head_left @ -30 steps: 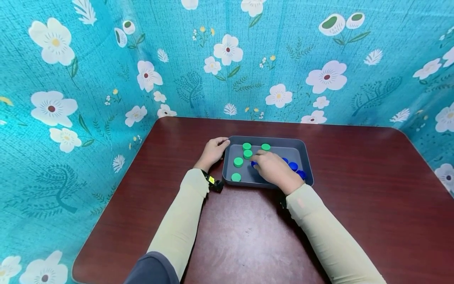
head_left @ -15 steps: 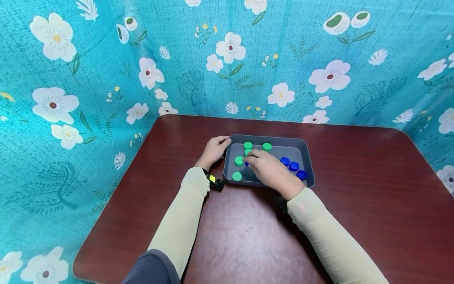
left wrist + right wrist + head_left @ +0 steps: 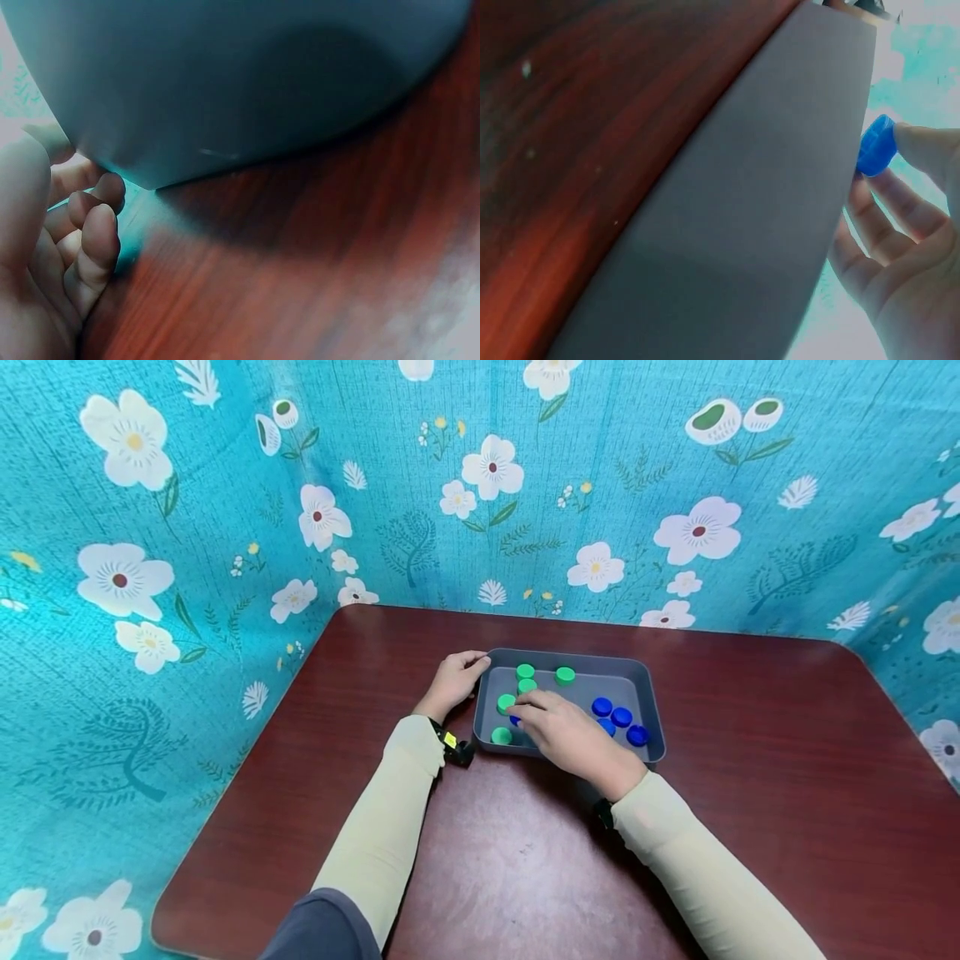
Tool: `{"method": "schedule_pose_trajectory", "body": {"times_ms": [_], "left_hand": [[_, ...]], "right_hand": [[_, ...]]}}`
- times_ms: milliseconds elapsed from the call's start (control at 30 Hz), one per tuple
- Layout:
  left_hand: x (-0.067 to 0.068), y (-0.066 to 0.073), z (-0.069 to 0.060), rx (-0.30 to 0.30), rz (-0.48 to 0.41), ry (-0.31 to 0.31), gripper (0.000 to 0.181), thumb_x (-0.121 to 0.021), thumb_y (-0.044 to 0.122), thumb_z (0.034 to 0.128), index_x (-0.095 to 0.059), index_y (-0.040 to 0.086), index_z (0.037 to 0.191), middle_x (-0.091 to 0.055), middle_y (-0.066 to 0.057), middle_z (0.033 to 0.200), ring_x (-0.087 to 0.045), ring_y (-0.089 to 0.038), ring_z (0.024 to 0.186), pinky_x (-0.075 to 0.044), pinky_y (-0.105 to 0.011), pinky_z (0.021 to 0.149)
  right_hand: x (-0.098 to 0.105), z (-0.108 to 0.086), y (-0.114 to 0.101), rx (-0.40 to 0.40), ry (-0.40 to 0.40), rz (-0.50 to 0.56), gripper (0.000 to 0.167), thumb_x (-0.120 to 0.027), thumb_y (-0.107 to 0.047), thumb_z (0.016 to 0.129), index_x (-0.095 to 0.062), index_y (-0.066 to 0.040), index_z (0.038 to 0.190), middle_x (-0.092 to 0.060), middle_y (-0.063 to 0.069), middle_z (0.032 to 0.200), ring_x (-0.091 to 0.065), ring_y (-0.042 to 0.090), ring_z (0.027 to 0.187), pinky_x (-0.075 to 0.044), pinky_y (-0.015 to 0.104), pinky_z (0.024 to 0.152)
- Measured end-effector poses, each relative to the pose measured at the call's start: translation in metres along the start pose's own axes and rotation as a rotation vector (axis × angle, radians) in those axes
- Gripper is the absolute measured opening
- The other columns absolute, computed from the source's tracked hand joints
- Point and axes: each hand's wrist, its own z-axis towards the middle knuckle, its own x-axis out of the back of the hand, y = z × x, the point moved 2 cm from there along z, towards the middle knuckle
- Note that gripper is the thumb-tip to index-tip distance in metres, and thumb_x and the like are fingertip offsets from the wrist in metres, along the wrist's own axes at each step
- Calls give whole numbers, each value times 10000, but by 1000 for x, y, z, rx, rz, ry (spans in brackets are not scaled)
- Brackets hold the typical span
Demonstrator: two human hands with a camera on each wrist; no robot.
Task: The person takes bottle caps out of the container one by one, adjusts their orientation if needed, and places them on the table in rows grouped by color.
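Note:
A grey tray (image 3: pixel 570 667) holds green caps (image 3: pixel 565 676) in its left and back part and blue caps (image 3: pixel 621 717) at the right. My left hand (image 3: pixel 452 681) grips the tray's back left corner, thumb on the rim; the left wrist view shows curled fingers of this hand (image 3: pixel 60 240) at the tray's outer wall (image 3: pixel 225 90). Over the tray's left half, my right hand (image 3: pixel 570 733) pinches a blue cap (image 3: pixel 877 146) between thumb and fingers, near a green cap (image 3: pixel 506 703). In the head view the right hand hides most of that blue cap.
The tray stands on a dark red wooden table (image 3: pixel 750 735). Behind the table and to its left hangs a turquoise flowered cloth (image 3: pixel 420 468). A dark device with a yellow mark (image 3: pixel 450 740) is strapped on my left wrist.
The right hand has moved left and toward the tray's near side with the blue cap. Another blue cap, hidden under it before, now shows at the right. My left hand stays on the corner.

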Motion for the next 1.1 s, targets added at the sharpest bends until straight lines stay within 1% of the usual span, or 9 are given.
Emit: {"method": "schedule_pose_trajectory", "body": {"times_ms": [100,167,333,400,700,933,1100], "left_hand": [[0,-2,-1,-6,-4,3,412,-546,450,988,-642,190,1293,-660,5,1011,-601,-222,683,-531,-337,591],[0,-3,-1,-10,-6,1,415,-545,452,987,-642,187,1292,-663,-24,966,-596,-228,674,-532,-338,592],[0,-3,-2,-7,-3,2,407,-544,439,991,-639,180,1291,-652,-49,889,-585,-227,672,-533,-340,589],[0,-3,-2,-9,0,1,408,-545,437,991,-639,177,1290,-657,-26,916,-588,-225,674,-533,-339,588],[0,-1,-1,-10,-3,12,396,-546,427,994,-645,178,1286,-663,8,1016,-603,-218,694,-531,-338,588],[1,-3,-1,-60,31,-5,421,-517,449,1002,-630,177,1303,-647,-37,919,-579,-233,630,-524,-341,580],[2,-3,-1,-63,31,-4,427,-523,461,996,-632,182,1300,-654,-26,900,-569,-234,589,-525,-348,585]], "right_hand": [[-2,-1,-5,23,-11,-10,303,-692,-66,912,-688,-65,1214,-609,81,1180,-581,227,1086,-508,371,896],[-2,-2,-7,33,-13,-13,290,-686,-70,918,-692,-61,1207,-611,86,1176,-580,234,1082,-507,371,889],[-2,-2,-13,62,-9,5,264,-668,-64,929,-696,-45,1191,-612,107,1177,-579,251,1082,-504,370,886],[-2,-2,-15,69,-8,8,265,-672,-62,925,-696,-42,1188,-614,112,1175,-581,255,1080,-503,372,889],[-2,-2,-21,70,9,-7,279,-704,-64,902,-701,-54,1181,-616,87,1146,-589,232,1058,-504,352,890],[-4,-1,-28,87,-2,-22,234,-667,-100,937,-707,-62,1164,-610,81,1141,-578,232,1070,-490,357,909],[-7,0,-31,94,15,-22,224,-663,-116,942,-709,-65,1155,-615,83,1138,-584,231,1066,-496,355,899]]}}
